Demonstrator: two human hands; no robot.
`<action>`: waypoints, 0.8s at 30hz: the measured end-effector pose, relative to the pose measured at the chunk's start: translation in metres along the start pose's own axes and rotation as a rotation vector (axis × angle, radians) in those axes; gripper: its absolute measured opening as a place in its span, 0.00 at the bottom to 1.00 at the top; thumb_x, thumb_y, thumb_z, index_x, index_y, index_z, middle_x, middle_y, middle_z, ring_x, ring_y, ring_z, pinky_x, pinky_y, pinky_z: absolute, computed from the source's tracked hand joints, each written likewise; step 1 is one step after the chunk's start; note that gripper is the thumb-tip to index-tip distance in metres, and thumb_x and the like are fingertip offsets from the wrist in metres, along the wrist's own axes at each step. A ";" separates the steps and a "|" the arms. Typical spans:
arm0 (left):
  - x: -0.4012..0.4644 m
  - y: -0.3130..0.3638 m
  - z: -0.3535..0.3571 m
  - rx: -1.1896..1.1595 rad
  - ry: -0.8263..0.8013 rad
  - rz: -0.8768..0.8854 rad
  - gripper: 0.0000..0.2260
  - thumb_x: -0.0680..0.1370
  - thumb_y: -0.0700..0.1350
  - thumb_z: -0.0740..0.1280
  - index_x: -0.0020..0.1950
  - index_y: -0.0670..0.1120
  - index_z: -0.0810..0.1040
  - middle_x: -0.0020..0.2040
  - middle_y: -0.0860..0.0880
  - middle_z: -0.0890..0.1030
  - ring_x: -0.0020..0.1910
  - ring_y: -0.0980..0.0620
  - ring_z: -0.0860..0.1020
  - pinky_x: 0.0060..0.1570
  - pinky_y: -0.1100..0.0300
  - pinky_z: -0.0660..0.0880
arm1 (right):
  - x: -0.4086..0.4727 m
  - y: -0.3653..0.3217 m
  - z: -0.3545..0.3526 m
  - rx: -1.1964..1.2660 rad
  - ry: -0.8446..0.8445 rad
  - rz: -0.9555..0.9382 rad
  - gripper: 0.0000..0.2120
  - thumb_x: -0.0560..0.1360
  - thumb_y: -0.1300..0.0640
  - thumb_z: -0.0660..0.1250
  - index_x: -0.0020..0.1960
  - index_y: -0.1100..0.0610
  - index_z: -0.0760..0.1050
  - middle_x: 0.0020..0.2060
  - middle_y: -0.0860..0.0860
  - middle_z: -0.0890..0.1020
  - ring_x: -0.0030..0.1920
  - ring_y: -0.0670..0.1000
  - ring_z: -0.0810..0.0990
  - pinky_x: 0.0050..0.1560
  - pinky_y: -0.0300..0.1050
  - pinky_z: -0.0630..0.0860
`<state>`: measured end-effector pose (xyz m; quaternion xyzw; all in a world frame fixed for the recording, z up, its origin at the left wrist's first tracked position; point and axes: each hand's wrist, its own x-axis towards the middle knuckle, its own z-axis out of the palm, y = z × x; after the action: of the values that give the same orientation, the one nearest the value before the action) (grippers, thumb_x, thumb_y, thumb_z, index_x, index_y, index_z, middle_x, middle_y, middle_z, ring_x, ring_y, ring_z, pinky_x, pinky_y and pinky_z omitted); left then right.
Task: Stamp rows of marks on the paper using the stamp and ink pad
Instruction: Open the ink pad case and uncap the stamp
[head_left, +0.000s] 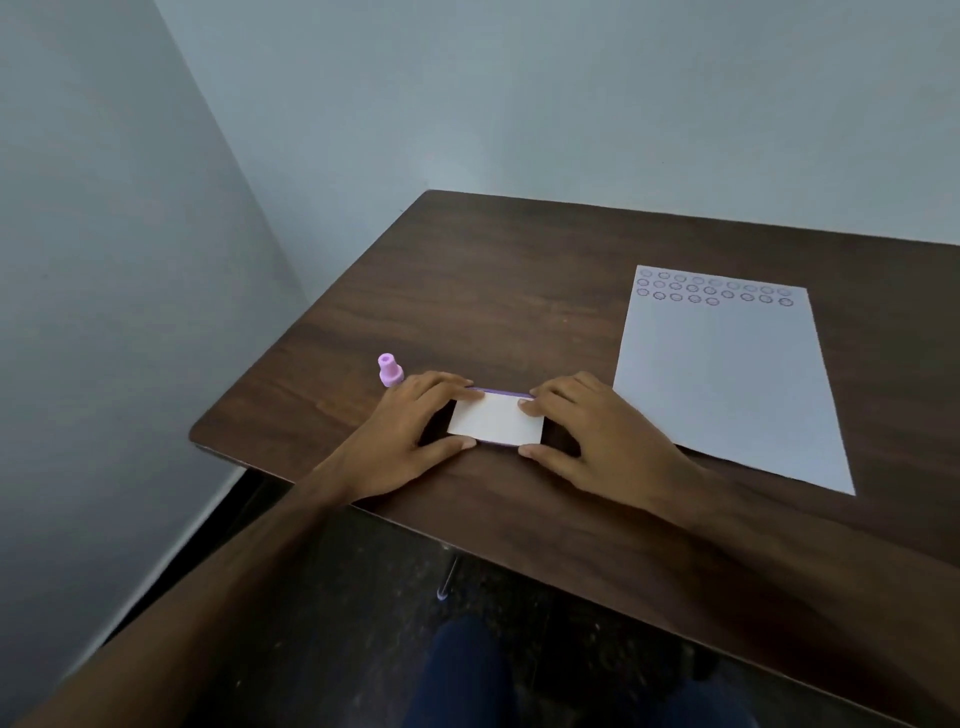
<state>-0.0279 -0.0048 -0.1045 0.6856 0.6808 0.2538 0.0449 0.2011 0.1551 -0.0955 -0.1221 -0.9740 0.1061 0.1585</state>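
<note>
From the head camera, you are looking down at a dark wooden table (519, 291) pushed into a corner of pale walls. Your left hand (410, 431) and right hand (597, 431) are both resting on the ink pad (496, 421), which is lying flat near the table's front edge with its white lid closed and a purple rim showing along its far and near sides. Each hand is pinching one short end of the pad, fingers along the far edge and thumb on the near edge, so you are holding it between the two hands. The pink stamp (389, 370) is standing upright just beside your left hand's knuckles, apart from the pad and not being touched. The paper (727, 384) is lying to the right of your right hand, close to it. Three rows of small round marks (714, 287) are running across the paper's far end; the rest of the sheet is blank.
</note>
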 end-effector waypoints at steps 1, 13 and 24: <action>0.000 -0.002 0.002 0.005 0.013 0.017 0.21 0.79 0.58 0.66 0.70 0.53 0.72 0.67 0.56 0.73 0.67 0.59 0.71 0.68 0.63 0.65 | 0.000 0.000 0.001 -0.005 0.019 -0.014 0.25 0.76 0.37 0.61 0.65 0.52 0.74 0.62 0.49 0.78 0.60 0.49 0.74 0.58 0.44 0.75; -0.022 0.025 -0.010 -0.069 0.032 0.026 0.24 0.76 0.50 0.73 0.70 0.45 0.73 0.65 0.51 0.78 0.63 0.61 0.73 0.60 0.77 0.64 | -0.019 -0.040 -0.017 -0.054 -0.026 0.034 0.21 0.77 0.44 0.65 0.66 0.53 0.75 0.62 0.51 0.81 0.60 0.51 0.77 0.60 0.48 0.75; -0.037 0.028 -0.006 -0.201 0.042 -0.068 0.36 0.73 0.52 0.76 0.77 0.50 0.64 0.58 0.53 0.78 0.58 0.69 0.74 0.58 0.78 0.67 | -0.018 -0.057 -0.037 -0.146 -0.018 0.066 0.16 0.82 0.46 0.56 0.61 0.50 0.79 0.55 0.48 0.85 0.53 0.52 0.82 0.54 0.50 0.77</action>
<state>-0.0034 -0.0435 -0.0983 0.6485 0.6756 0.3337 0.1077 0.2182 0.1028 -0.0520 -0.1644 -0.9760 0.0411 0.1368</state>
